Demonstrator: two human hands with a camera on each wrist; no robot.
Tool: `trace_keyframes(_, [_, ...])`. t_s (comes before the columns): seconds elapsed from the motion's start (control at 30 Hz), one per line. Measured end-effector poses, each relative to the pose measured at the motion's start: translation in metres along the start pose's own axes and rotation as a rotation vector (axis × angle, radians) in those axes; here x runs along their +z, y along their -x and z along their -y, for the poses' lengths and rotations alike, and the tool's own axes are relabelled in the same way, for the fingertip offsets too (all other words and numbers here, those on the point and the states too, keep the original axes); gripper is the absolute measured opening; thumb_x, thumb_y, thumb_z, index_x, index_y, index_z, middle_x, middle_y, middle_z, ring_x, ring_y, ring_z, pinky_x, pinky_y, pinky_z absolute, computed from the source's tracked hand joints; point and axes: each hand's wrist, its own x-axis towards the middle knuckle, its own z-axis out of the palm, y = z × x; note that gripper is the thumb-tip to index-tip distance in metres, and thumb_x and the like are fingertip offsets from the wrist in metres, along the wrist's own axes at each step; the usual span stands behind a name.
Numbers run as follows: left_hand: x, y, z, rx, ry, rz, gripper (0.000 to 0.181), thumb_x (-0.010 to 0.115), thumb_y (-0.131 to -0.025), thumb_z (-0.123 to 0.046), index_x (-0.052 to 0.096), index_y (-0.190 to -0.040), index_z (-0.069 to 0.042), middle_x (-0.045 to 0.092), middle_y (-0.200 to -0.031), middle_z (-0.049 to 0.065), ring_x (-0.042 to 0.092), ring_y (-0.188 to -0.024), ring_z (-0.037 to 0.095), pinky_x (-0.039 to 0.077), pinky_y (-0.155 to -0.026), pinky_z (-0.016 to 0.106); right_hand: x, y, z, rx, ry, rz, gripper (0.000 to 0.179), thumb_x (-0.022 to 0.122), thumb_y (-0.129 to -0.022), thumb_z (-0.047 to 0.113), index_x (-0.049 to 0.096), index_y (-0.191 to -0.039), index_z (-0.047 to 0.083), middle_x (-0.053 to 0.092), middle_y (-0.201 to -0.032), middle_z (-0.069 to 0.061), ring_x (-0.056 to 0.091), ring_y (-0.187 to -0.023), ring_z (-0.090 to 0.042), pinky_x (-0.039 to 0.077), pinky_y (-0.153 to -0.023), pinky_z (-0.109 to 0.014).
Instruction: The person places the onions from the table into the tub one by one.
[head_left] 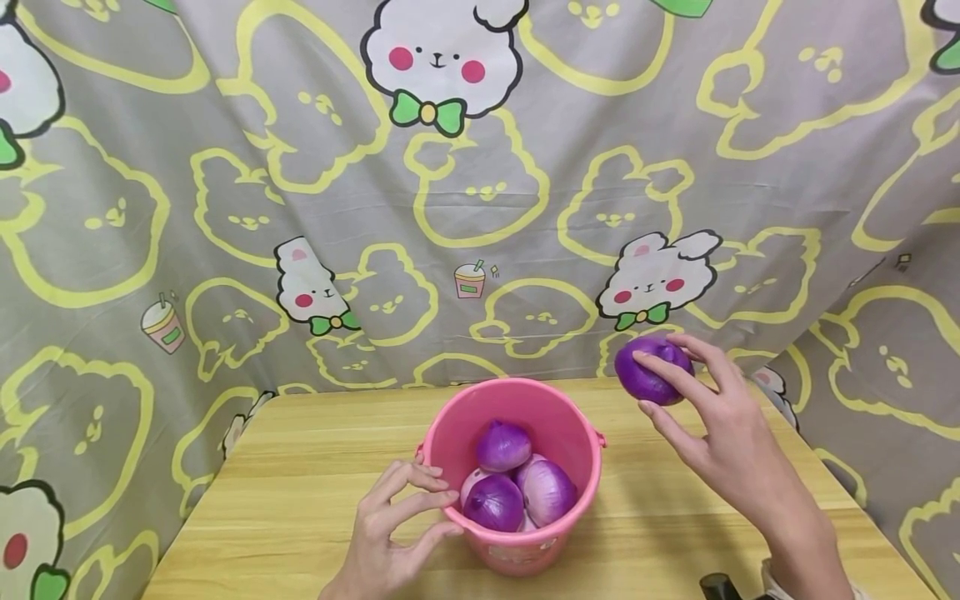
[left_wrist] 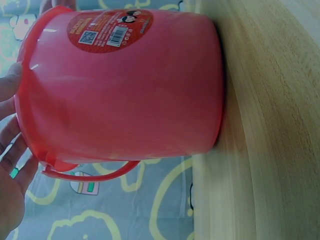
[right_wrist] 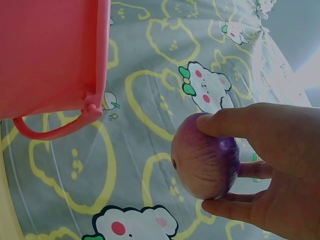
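Note:
A purple onion (head_left: 647,372) is held in my right hand (head_left: 723,421), up in the air to the right of the pink bucket (head_left: 517,554). The right wrist view shows the thumb on one side of this onion (right_wrist: 202,160) and fingertips on the other. Several more purple onions (head_left: 504,446) lie inside the bucket, which stands upright. At the bucket's left side my left hand (head_left: 386,525) rests its spread fingertips and thumb along the rim. From the left wrist, those fingers (left_wrist: 11,157) are right at the rim of the bucket (left_wrist: 135,95), outside its wall.
The bucket stands on a light wooden table (head_left: 300,475). Its handle (left_wrist: 100,176) hangs down beside the wall. A patterned curtain (head_left: 480,217) closes off the back and both sides. Near the right forearm, a small black object (head_left: 718,586) shows at the bottom edge.

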Motion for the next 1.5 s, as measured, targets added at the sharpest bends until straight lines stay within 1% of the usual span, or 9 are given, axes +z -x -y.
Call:
trace_keyframes(0.53, [0.001,0.000,0.000,-0.006,0.007,-0.002,0.021,0.082,-0.090,-0.021,0.077,-0.097,-0.002,0.067,-0.094,0.012,0.064,-0.097,0.028,0.048,-0.104,0.032,0.004,0.000,0.008,0.008,-0.002,0.041,0.070,0.090,-0.077,0.010,0.064,-0.140,0.027,0.046,-0.152,-0.010,0.048,-0.132,-0.032,0.028,-0.104,-0.007])
trace_keyframes(0.6, [0.000,0.000,-0.001,-0.009,0.006,-0.001,0.021,0.082,-0.090,-0.021,0.077,-0.097,-0.002,0.067,-0.094,0.012,0.064,-0.097,0.028,0.048,-0.104,0.032,0.005,0.000,0.010,0.009,0.000,0.047,0.070,0.090,-0.078,0.010,0.064,-0.140,0.028,0.046,-0.152,-0.010,0.048,-0.132,-0.032,0.040,-0.104,-0.017])
trace_keyframes(0.73, [0.000,0.000,-0.001,-0.013,0.004,0.001,0.021,0.082,-0.090,-0.021,0.077,-0.097,-0.002,0.067,-0.094,0.012,0.064,-0.097,0.028,0.048,-0.104,0.032,0.006,0.000,0.012,0.002,-0.015,0.055,0.070,0.089,-0.078,0.010,0.064,-0.141,0.028,0.046,-0.152,-0.009,0.048,-0.132,-0.032,0.042,-0.105,-0.019])
trace_keyframes(0.77, [0.000,0.000,-0.001,-0.013,0.004,0.000,0.021,0.082,-0.090,-0.021,0.077,-0.097,-0.002,0.067,-0.094,0.012,0.064,-0.097,0.028,0.048,-0.104,0.032,0.006,0.000,0.013,-0.001,-0.017,0.057,0.070,0.089,-0.078,0.010,0.064,-0.141,0.028,0.046,-0.152,-0.009,0.048,-0.132,-0.032,0.044,-0.105,-0.023])
trace_keyframes(0.83, [0.000,0.000,0.000,-0.011,0.003,-0.001,0.021,0.082,-0.090,-0.021,0.077,-0.097,-0.002,0.067,-0.094,0.012,0.064,-0.097,0.028,0.048,-0.104,0.032,0.007,0.000,0.014,-0.008,-0.025,0.060,0.069,0.089,-0.079,0.010,0.064,-0.141,0.028,0.046,-0.153,-0.009,0.048,-0.132,-0.032,0.042,-0.106,-0.021])
trace_keyframes(0.9, [0.000,0.000,0.000,-0.008,0.005,-0.002,0.021,0.082,-0.090,-0.021,0.077,-0.098,-0.002,0.067,-0.094,0.012,0.064,-0.097,0.028,0.048,-0.105,0.032,0.007,-0.001,0.015,-0.013,-0.028,0.063,0.069,0.088,-0.079,0.010,0.064,-0.141,0.028,0.045,-0.153,-0.009,0.048,-0.133,-0.032,0.048,-0.105,-0.031])
trace_keyframes(0.97, [0.000,0.000,0.000,-0.008,0.003,-0.001,0.021,0.082,-0.090,-0.021,0.077,-0.098,-0.003,0.067,-0.094,0.012,0.064,-0.097,0.028,0.048,-0.105,0.032,0.009,-0.001,0.016,-0.019,-0.032,0.064,0.068,0.088,-0.079,0.011,0.064,-0.141,0.028,0.045,-0.153,-0.009,0.047,-0.134,-0.031,0.048,-0.105,-0.032])
trace_keyframes(1.13, [0.000,0.000,0.000,-0.012,0.001,0.001,0.020,0.082,-0.090,-0.021,0.077,-0.099,-0.003,0.067,-0.094,0.012,0.064,-0.096,0.028,0.048,-0.105,0.032,0.012,-0.001,0.019,-0.045,-0.074,0.055,0.065,0.086,-0.081,0.012,0.064,-0.140,0.026,0.046,-0.152,-0.010,0.047,-0.135,-0.031,0.031,-0.109,-0.011])
trace_keyframes(1.5, [0.001,0.000,-0.001,-0.016,0.005,0.000,0.021,0.082,-0.090,-0.021,0.077,-0.098,-0.003,0.067,-0.094,0.012,0.064,-0.097,0.027,0.048,-0.106,0.032,0.015,0.000,0.023,-0.036,-0.110,0.091,0.063,0.084,-0.083,0.015,0.063,-0.142,0.027,0.044,-0.154,-0.006,0.046,-0.136,-0.027,0.033,-0.111,-0.012])
